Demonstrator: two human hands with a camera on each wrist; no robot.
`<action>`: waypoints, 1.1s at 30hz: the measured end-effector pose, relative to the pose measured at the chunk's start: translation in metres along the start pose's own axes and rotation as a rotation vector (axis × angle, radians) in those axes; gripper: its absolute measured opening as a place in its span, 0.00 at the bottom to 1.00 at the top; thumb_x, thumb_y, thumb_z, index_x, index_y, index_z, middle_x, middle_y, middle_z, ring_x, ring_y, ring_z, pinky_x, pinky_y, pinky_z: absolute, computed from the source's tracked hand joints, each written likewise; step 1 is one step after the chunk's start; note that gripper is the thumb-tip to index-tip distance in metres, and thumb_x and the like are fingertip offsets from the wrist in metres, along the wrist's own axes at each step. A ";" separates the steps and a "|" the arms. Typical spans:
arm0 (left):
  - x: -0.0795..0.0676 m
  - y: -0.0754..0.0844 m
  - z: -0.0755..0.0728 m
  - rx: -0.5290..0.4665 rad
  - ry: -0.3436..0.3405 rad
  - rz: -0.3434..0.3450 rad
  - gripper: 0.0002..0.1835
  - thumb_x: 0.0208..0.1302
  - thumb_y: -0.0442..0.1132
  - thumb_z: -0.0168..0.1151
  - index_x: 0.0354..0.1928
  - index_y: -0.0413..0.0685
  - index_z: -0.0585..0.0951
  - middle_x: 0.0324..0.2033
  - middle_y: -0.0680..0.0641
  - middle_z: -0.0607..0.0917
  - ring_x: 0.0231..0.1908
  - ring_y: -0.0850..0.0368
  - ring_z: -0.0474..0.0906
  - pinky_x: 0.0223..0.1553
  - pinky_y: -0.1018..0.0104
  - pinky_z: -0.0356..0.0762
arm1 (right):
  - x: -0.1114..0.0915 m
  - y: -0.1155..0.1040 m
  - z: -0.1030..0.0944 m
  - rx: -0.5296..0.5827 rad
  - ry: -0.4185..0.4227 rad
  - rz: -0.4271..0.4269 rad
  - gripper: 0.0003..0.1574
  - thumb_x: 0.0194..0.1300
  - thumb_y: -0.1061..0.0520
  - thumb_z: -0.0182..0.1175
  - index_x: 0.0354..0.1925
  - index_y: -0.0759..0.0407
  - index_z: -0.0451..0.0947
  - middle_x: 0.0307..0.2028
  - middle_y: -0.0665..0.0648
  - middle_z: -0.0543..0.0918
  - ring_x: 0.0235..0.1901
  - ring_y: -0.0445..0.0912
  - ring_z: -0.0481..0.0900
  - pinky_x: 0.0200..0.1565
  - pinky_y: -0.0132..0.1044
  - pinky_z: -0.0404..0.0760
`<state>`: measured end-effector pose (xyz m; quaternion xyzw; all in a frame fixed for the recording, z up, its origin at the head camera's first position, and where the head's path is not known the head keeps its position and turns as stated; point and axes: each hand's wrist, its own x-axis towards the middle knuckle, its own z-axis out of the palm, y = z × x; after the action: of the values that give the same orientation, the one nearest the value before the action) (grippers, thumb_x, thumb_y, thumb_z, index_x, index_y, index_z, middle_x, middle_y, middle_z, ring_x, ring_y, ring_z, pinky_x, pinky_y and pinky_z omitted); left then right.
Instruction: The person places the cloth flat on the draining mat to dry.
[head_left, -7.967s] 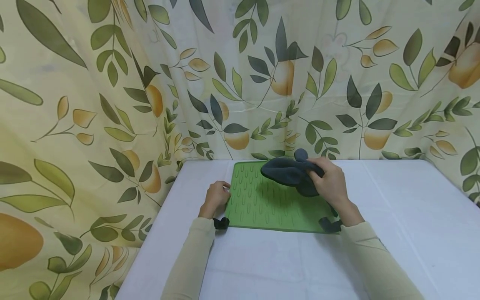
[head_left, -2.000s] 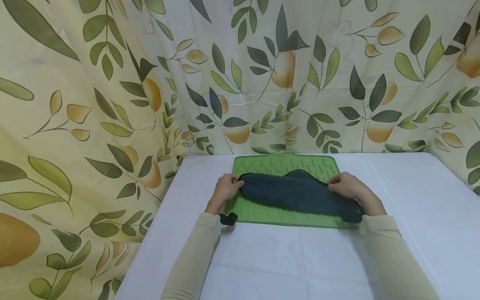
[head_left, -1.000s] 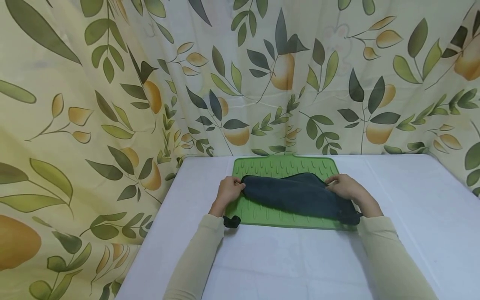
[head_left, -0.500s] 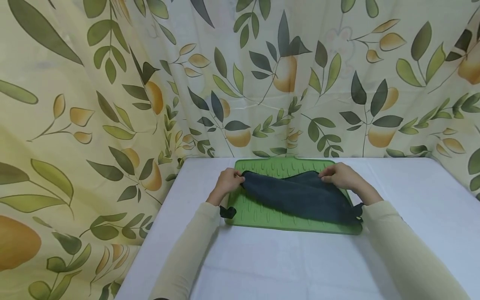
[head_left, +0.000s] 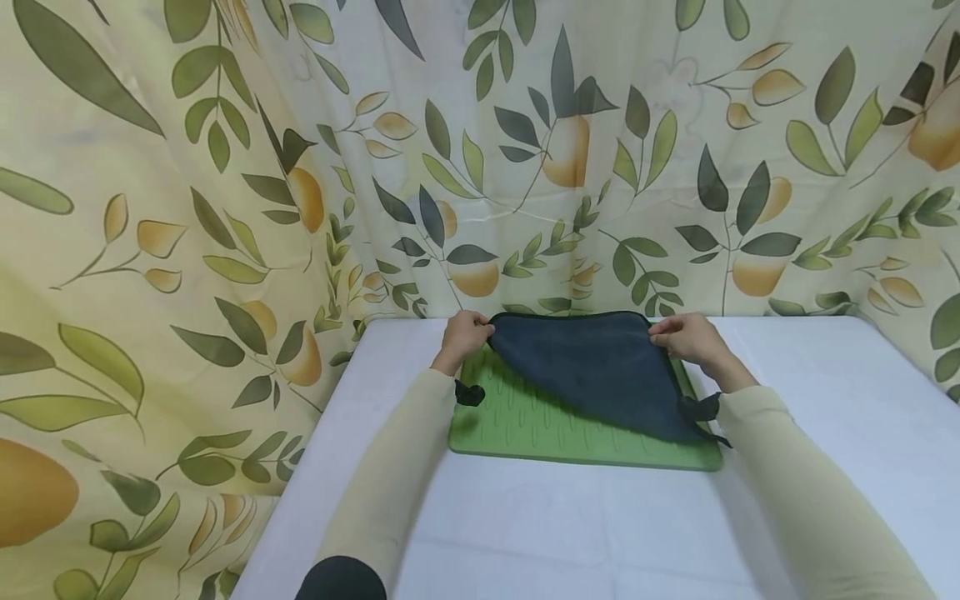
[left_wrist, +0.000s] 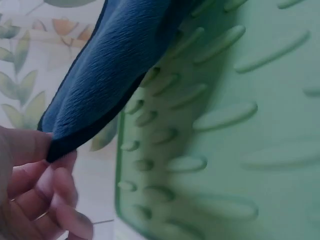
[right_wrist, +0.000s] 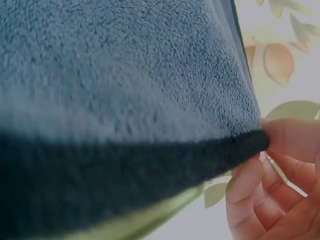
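A dark blue cloth [head_left: 592,358] with a black edge is spread between both hands above a green ridged mat [head_left: 525,433]. My left hand [head_left: 462,337] pinches its far left corner; in the left wrist view, thumb and fingers grip the cloth's [left_wrist: 110,65] black-edged tip. My right hand [head_left: 690,340] pinches the far right corner, and the right wrist view shows that corner of the cloth [right_wrist: 150,75] between thumb and fingers. The cloth's near edge slants down to the right, reaching the mat's near right corner. The mat's far part is hidden behind the cloth.
The mat lies on a table with a white cover [head_left: 525,533]. A leaf-and-fruit patterned curtain [head_left: 480,167] hangs along the back and left. Black straps [head_left: 470,393] sit at the wrists. A dark round object [head_left: 341,579] shows at the bottom edge.
The cloth was bunched in the right hand, then held folded by both hands low over the mat. Now both hands have moved away from the body and up, and the cloth is spread wider.
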<state>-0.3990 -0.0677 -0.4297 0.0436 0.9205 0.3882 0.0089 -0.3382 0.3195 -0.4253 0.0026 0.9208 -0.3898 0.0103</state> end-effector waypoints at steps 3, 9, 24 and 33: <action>0.005 0.003 0.010 -0.004 0.052 -0.024 0.14 0.74 0.44 0.61 0.54 0.47 0.87 0.52 0.45 0.88 0.46 0.46 0.86 0.46 0.53 0.82 | 0.005 0.007 0.003 0.020 0.000 0.021 0.18 0.73 0.57 0.60 0.53 0.71 0.81 0.46 0.67 0.84 0.34 0.46 0.78 0.37 0.40 0.81; 0.012 0.002 0.029 -0.070 0.133 -0.073 0.12 0.74 0.44 0.61 0.50 0.49 0.88 0.48 0.46 0.89 0.41 0.47 0.85 0.40 0.56 0.80 | 0.010 0.014 0.008 0.038 0.009 0.047 0.19 0.72 0.58 0.61 0.53 0.72 0.80 0.47 0.68 0.83 0.35 0.46 0.79 0.36 0.38 0.81; -0.005 -0.024 0.032 -0.366 -0.185 -0.026 0.24 0.73 0.40 0.57 0.68 0.45 0.75 0.42 0.40 0.89 0.41 0.44 0.86 0.34 0.63 0.72 | -0.010 0.030 -0.013 0.055 -0.255 0.124 0.37 0.79 0.50 0.52 0.68 0.79 0.59 0.40 0.59 0.84 0.36 0.42 0.84 0.41 0.40 0.85; -0.041 -0.022 0.040 -0.039 -0.062 0.142 0.17 0.68 0.39 0.68 0.56 0.48 0.79 0.46 0.44 0.86 0.42 0.52 0.82 0.41 0.61 0.80 | -0.057 0.037 -0.019 -0.039 -0.397 0.128 0.37 0.78 0.41 0.53 0.60 0.75 0.70 0.41 0.57 0.85 0.39 0.47 0.82 0.42 0.41 0.82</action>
<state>-0.3582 -0.0579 -0.4738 0.1206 0.9067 0.4040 0.0104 -0.2809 0.3587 -0.4373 -0.0157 0.9061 -0.3633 0.2163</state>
